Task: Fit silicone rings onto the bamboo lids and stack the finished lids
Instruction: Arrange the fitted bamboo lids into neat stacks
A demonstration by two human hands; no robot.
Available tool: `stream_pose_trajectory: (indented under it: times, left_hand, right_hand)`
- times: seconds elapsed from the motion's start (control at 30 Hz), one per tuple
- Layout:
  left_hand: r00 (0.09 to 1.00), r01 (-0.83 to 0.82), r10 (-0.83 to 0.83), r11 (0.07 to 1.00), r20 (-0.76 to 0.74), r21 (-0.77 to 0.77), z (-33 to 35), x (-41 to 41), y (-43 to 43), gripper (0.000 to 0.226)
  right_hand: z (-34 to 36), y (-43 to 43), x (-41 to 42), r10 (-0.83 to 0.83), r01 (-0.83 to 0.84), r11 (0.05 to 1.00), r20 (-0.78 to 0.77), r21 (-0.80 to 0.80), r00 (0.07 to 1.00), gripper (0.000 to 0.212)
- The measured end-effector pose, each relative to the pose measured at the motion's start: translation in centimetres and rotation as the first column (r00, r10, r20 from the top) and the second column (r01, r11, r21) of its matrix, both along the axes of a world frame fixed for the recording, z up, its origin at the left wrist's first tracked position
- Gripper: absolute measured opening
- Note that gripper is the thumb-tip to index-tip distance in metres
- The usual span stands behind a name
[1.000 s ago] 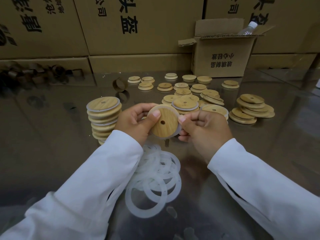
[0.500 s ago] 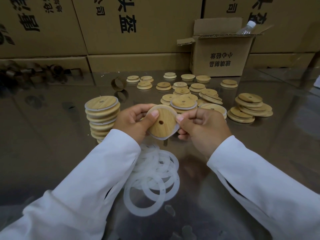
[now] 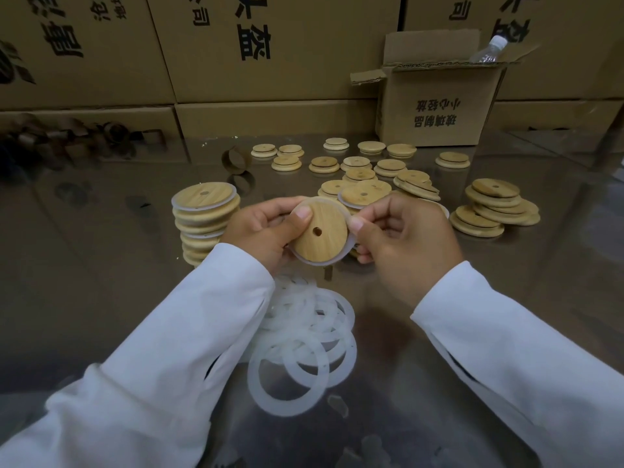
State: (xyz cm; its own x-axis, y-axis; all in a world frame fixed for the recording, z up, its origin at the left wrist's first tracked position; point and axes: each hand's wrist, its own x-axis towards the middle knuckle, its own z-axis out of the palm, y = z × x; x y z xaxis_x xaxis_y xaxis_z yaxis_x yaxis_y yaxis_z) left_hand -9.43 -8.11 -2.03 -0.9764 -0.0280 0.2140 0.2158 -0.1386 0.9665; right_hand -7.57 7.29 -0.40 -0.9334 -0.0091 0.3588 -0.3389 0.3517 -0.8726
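The lid [image 3: 319, 236] is held up between both hands, above the counter [image 3: 506, 282]. The left hand [image 3: 260, 231] grips it, thumb on its face; the right hand [image 3: 405, 241] pinches the ring [image 3: 319, 264] at its rim. Bamboo looks light and stiff, the ring soft and stretchy: best held by the edges.

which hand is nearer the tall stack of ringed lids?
Left. The left hand is just beside the stack; the right hand is farther off, on the other side of the lid both hands hold.
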Motion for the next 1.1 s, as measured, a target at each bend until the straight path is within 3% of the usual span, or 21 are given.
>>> stream_pose_trajectory:
  times: [0.23, 0.37, 0.6, 0.73, 0.87, 1.1]
  left_hand:
    - [0.998, -0.037, 0.032, 0.996, -0.061, -0.078, -0.5, 0.0, 0.3, 0.014]
    - [1.0, -0.009, 0.009, 0.999, 0.003, -0.033, -0.7, 0.0, 0.5, 0.013]
    - [0.971, -0.234, 0.234, 0.972, 0.041, -0.01, -0.9, -0.3, 0.6, 0.01]
    - [0.908, -0.41, 0.418, 0.898, 0.017, -0.162, -1.4, -0.8, 0.4, 0.006]
    - [0.865, -0.491, 0.493, 0.787, -0.097, -0.375, -1.8, -0.7, 0.4, 0.004]
    - [0.857, -0.462, 0.505, 0.664, -0.103, -0.588, -1.8, -1.1, 0.3, 0.014]
  right_hand:
    - [-0.2, 0.1, -0.1, 0.059, -0.008, 0.957, 0.167, -0.29, 0.984, 0.015]
    - [-0.5, 0.4, -0.5, 0.053, 0.011, 0.946, 0.187, -0.324, 0.981, 0.015]
    - [-1.3, 1.2, -1.8, -0.119, 0.134, 0.973, 0.092, -0.186, 0.989, 0.011]
    - [-2.2, 1.1, -1.9, -0.12, 0.119, 0.993, -0.037, -0.008, 0.992, 0.015]
    - [-2.8, 0.8, -1.9, -0.08, 0.098, 0.983, -0.114, 0.158, 0.99, 0.018]
    - [-3.3, 0.8, -2.1, -0.059, 0.08, 0.978, -0.114, 0.192, 0.992, 0.017]
